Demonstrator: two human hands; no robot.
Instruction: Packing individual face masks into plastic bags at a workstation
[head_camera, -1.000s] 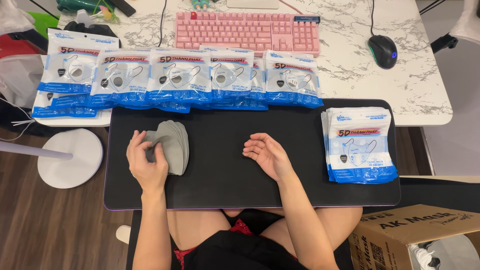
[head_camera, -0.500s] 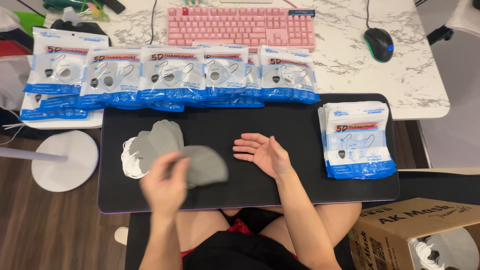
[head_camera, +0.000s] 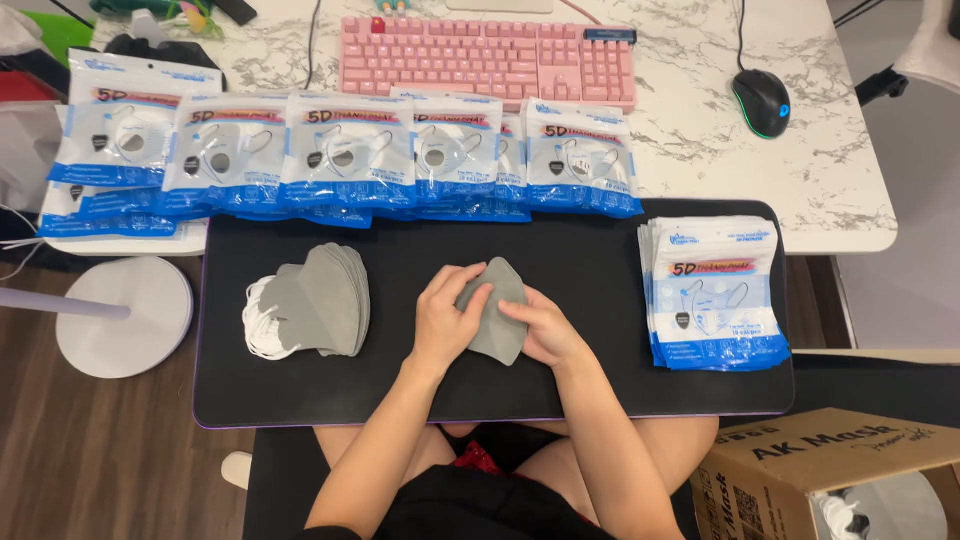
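Both hands on one folded grey fabric face mask (head_camera: 497, 325), mid black mat (head_camera: 600, 380), near the body. Left hand (head_camera: 448, 318) grips its left edge, fingers curled over the top; right hand (head_camera: 540, 328) pinches the right/lower edge from beneath. Mask is held flat just above or on the mat, can't tell which.

Risks as I see them:
- Fanned stack of grey masks with white ear loops (head_camera: 315, 300) sits just left of the left forearm; an elbow sweep would scatter it off the mat's left edge.
- Stack of blue-and-white mask pouches (head_camera: 712, 290) at right is slightly splayed; a reach across could slide the top ones.
- Far row of filled blue-and-white pouches (head_camera: 340, 155) overhangs the marble tabletop (head_camera: 840, 180) edge onto the mat; a bump could tip them down.
- Loose two-hand grip: mask may unfold or slip.
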